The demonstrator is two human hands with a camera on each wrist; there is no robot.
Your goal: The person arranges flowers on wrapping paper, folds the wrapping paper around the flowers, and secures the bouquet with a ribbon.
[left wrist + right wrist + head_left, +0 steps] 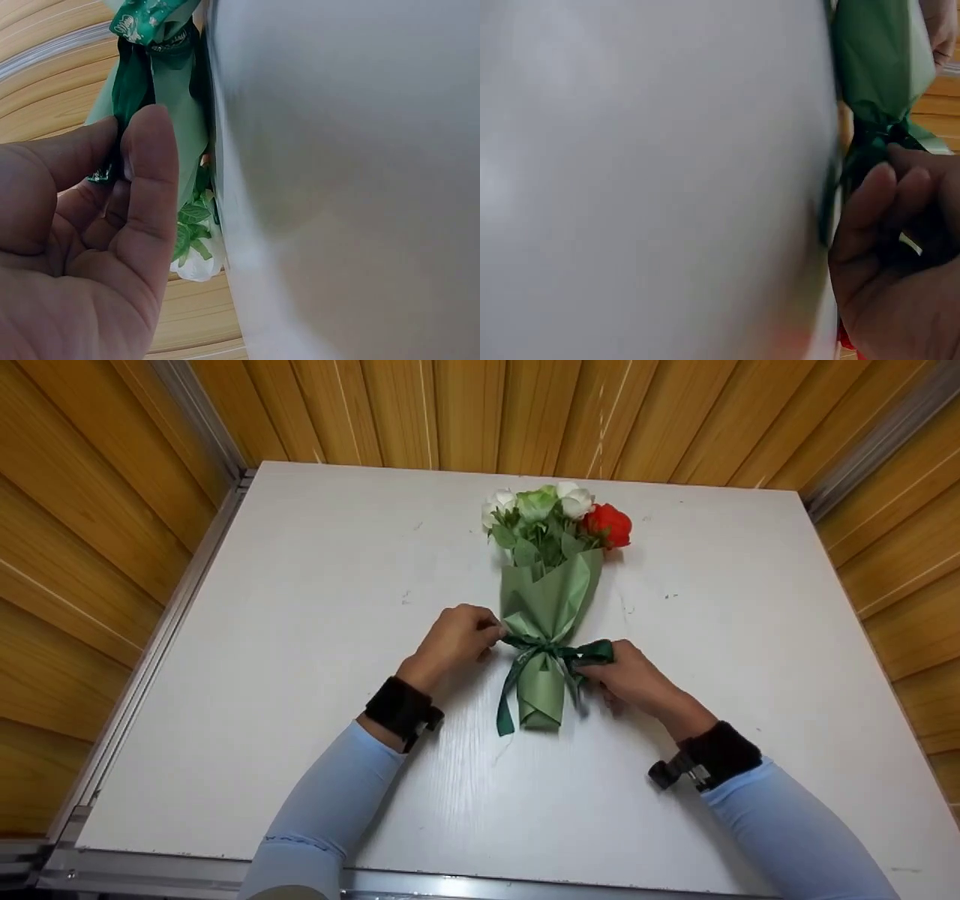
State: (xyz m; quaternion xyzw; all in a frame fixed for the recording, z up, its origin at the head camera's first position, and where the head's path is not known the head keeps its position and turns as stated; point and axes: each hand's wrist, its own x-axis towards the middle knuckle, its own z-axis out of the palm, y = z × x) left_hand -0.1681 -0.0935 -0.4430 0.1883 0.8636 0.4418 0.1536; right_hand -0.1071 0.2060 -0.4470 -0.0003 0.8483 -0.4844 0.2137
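Note:
A bouquet of white, pale green and red flowers (535, 504) in green wrapping paper (541, 694) lies on the white table, blooms toward the far edge. Around its narrow part a dark green ribbon (546, 648) is tied in a bow, one tail hanging down on the left. My left hand (459, 639) pinches the ribbon on the left side between thumb and fingers, as the left wrist view shows. On the right, my right hand (636, 675) holds the ribbon's right loop (598, 651) near the knot; its fingertips are partly hidden in the head view.
The white tabletop (315, 607) extends around the bouquet, with a metal frame rail (150, 697) along its left side. Wood-patterned panels (465, 416) stand behind and at both sides. Small dark marks (670, 596) show on the surface.

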